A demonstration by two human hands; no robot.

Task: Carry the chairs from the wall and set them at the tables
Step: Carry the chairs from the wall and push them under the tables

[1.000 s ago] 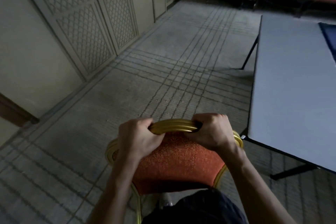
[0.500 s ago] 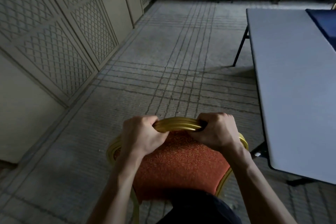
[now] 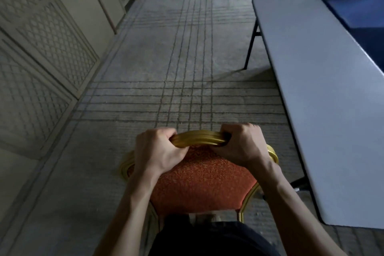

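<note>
- Banquet chair (image 3: 199,178), orange upholstery, gold frame: held in front of the body over the carpet (image 3: 176,68).
- Left hand (image 3: 158,151) and right hand (image 3: 242,145) both curled round its top rail, likely for balance.
- Folding table (image 3: 324,100) just right, probable destination.

I see both hands on the gold top rail of a chair (image 3: 203,181) with orange upholstery: the left hand (image 3: 158,151) and right hand (image 3: 243,145) each curl round it. A grey table (image 3: 324,97) stands just to the right, a blue cloth (image 3: 361,16) on it. Lattice-panelled wall (image 3: 41,52) runs along the left, over lined carpet (image 3: 166,68).
</note>
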